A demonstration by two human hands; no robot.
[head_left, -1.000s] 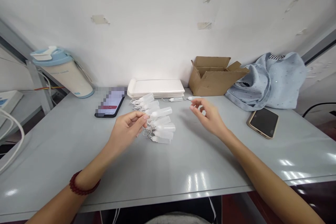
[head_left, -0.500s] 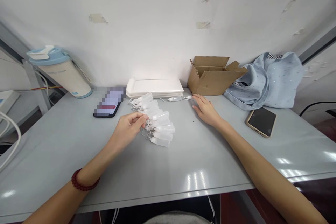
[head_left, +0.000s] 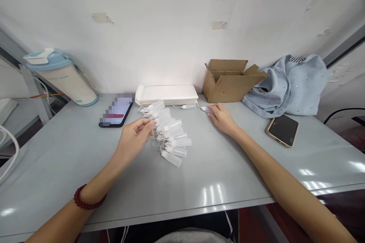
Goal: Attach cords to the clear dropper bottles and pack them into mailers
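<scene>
Several small translucent bottles with white caps and thin cords lie in an overlapping row [head_left: 174, 132] at the middle of the grey table. My left hand [head_left: 138, 133] is closed at the left edge of this row, thumb against forefinger; what it pinches is too small to make out. Further back to the right, my right hand [head_left: 221, 118] has thumb and fingers round one small bottle [head_left: 205, 109], whose capped end points left. Another small bottle [head_left: 189, 106] lies between that one and the row, in front of a stack of white envelopes [head_left: 168, 93].
An open cardboard box [head_left: 232, 85] stands at the back right, beside a light blue cloth bag [head_left: 303, 83]. One phone [head_left: 283, 130] lies at the right, another [head_left: 118, 112] at the left near a leaning tumbler [head_left: 71, 81].
My right hand has closed round the small bottle that its fingertips were reaching. My left hand has shifted slightly left, and the nearest bottles of the row have spread toward the front.
</scene>
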